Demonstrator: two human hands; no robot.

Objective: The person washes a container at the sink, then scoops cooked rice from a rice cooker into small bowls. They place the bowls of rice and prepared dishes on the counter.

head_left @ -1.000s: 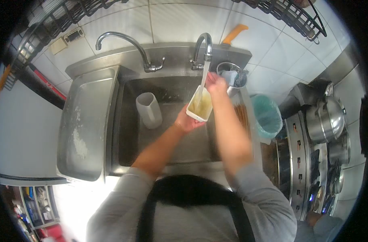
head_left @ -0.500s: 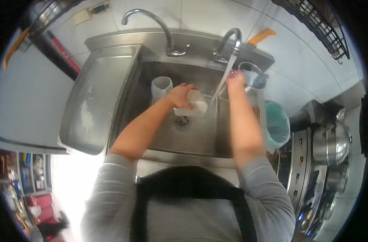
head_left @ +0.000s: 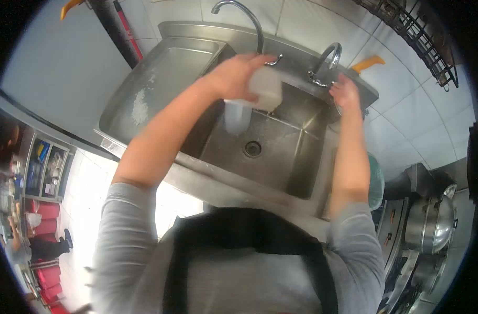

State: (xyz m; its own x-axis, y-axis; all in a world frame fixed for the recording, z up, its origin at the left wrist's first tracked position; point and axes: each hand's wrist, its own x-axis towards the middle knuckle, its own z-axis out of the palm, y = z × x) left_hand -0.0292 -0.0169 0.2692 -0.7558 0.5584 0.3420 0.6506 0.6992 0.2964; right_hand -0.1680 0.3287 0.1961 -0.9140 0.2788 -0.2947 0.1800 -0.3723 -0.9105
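Observation:
My left hand (head_left: 232, 78) grips a whitish plastic container (head_left: 266, 88) from its left side, fingers spread over it. It is held up over the back left of the sink (head_left: 281, 152), tilted, with a drip at its lower edge. Below it, a translucent plastic container (head_left: 238, 119) stands in the basin, partly covered by the raised one. At the right faucet (head_left: 330, 52), my right hand (head_left: 346, 94) has its fingers curled at the lever handle (head_left: 321, 82). No stream falls from that spout.
A second faucet (head_left: 244, 15) rises behind the sink. White residue lies on the steel drainboard (head_left: 179, 65) at left. An orange handle (head_left: 368, 64) sticks up behind the right faucet. Beside the sink stands a green bin (head_left: 376, 183); steel pots (head_left: 430, 225) are farther right.
My left hand has lifted the whitish container up from the basin floor. The water running from the right faucet has stopped. The whole view has shifted, with the sink now farther right.

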